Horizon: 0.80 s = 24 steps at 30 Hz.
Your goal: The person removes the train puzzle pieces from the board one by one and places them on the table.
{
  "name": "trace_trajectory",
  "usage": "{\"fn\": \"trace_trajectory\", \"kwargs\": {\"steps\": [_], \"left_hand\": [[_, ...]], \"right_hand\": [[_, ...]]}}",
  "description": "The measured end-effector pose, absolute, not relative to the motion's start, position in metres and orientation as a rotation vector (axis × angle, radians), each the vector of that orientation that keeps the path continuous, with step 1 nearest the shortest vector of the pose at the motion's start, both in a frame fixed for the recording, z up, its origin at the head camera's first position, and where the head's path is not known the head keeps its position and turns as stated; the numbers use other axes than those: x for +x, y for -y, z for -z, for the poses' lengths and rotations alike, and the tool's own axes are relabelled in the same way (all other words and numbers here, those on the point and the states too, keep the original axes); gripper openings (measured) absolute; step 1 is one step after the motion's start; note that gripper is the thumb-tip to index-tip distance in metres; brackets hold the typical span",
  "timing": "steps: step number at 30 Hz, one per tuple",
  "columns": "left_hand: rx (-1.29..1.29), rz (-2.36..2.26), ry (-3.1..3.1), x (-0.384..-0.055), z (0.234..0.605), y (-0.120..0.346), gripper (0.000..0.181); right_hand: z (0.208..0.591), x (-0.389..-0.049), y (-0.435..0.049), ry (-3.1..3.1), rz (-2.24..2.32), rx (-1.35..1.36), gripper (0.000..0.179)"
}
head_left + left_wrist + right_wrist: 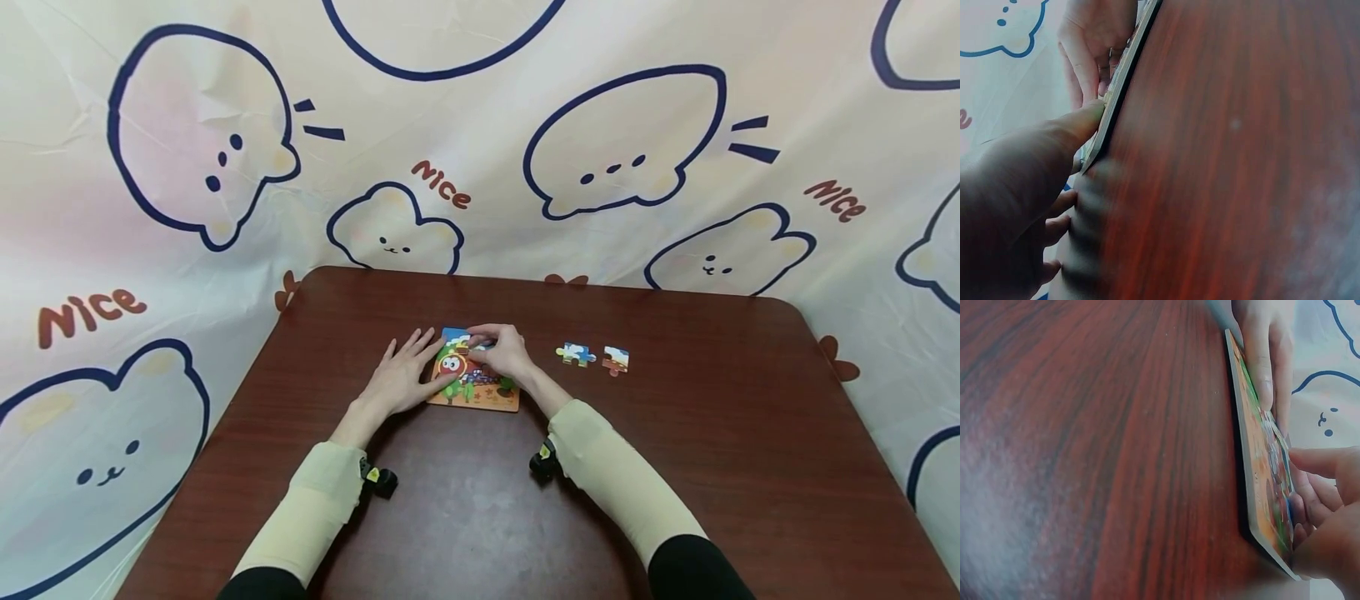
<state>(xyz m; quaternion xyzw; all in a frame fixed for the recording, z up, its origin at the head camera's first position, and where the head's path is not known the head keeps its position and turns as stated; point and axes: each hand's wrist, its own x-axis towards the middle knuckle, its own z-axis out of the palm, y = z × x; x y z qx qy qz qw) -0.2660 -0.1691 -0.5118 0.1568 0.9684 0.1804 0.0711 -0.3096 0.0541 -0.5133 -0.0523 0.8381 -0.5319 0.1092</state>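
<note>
A colourful jigsaw puzzle board with cartoon pictures lies flat on the table between both hands. My left hand rests along its left side, fingers spread and straight, with the thumb on the board's face; the left wrist view shows that thumb at the edge. Over the upper right of the board, my right hand pinches a puzzle piece that looks slightly tilted against the picture. The fingers hide most of this piece. Right of the board lie two loose puzzle pieces, a blue-and-white one and a brown-and-white one.
The brown wooden table has its far edge against a pale curtain printed with cartoon outlines. A small dark wrist camera sits at the left cuff, and another camera at the right cuff.
</note>
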Motion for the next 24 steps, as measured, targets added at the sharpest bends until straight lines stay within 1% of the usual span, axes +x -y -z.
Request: {"fn": "trace_trajectory", "kwargs": {"steps": [4,15,24], "left_hand": [[0.476,-0.532,-2.915,-0.266,0.511,0.169,0.083],[0.492,-0.523,-2.917,-0.265,0.512,0.169,0.078],[0.497,-0.517,-2.898,-0.266,0.513,0.17,0.077]], "right_hand": [[0.515,-0.31,-0.055,-2.489,1.542,-0.193,0.037],[0.518,-0.311,-0.058,-2.535,1.521,-0.309,0.051],[0.529,-0.311,-0.056,-2.634,1.472,-0.361,0.046]]}}
